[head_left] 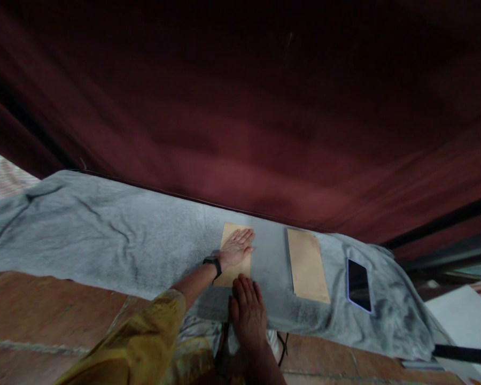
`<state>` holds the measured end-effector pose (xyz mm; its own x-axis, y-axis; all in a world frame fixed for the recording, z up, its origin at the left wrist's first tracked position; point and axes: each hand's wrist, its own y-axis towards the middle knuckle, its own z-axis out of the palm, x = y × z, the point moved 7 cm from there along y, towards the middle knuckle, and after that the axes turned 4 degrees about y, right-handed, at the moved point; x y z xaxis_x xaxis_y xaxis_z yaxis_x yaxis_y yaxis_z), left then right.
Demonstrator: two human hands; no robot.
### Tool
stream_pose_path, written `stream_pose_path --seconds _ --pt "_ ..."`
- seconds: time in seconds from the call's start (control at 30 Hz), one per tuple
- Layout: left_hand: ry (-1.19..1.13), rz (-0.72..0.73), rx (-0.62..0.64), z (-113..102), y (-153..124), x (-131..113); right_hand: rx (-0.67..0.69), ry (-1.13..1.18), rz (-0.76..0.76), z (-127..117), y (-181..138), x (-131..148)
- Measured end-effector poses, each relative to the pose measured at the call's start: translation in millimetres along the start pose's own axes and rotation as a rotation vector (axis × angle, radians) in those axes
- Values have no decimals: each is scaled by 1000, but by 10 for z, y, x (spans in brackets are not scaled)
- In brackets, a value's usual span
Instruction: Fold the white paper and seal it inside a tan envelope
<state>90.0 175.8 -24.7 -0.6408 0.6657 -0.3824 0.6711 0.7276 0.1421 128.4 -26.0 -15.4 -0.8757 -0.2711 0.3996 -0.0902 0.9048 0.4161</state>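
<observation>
My left hand (pixel 235 248), with a dark band on its wrist, lies flat with fingers stretched out on a tan paper envelope or sheet (pixel 228 277). My right hand (pixel 248 313) is at the near edge of that paper, palm down, its fingers straight and its fingertips by the lower right corner. Nothing shows in either hand. To the right lies a second tan paper piece (pixel 308 264), which looks like a stack or an envelope. Both pieces rest on a grey cloth (pixel 176 235) spread over a long narrow surface.
A phone (pixel 359 285) with a dark screen and a purple edge lies on the cloth at the right. Behind the surface hangs a dark red curtain (pixel 232 149). White board-like sheets (pixel 465 315) stand at the lower right. The floor (pixel 36 315) has reddish tiles.
</observation>
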Motion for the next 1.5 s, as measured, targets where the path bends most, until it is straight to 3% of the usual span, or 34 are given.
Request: stream_pose_path --seconds 0.3,0.6,0.8,0.97,1.27,1.5 --pt "29 99 60 65 -483 -188 -5 132 32 -12 -27 -83" --pt "-47 146 64 -49 -934 -490 -97 242 168 -34 -24 -177" --pt "-82 205 152 -125 -1223 -660 -74 244 197 -3 -37 -230" --pt "-102 305 102 -146 -1470 -755 -30 186 212 25 -60 -251" --pt "-77 267 137 25 -1544 -692 324 143 -60 223 310 -341" --pt "157 377 112 -16 -1553 -757 432 -83 11 486 814 -535"
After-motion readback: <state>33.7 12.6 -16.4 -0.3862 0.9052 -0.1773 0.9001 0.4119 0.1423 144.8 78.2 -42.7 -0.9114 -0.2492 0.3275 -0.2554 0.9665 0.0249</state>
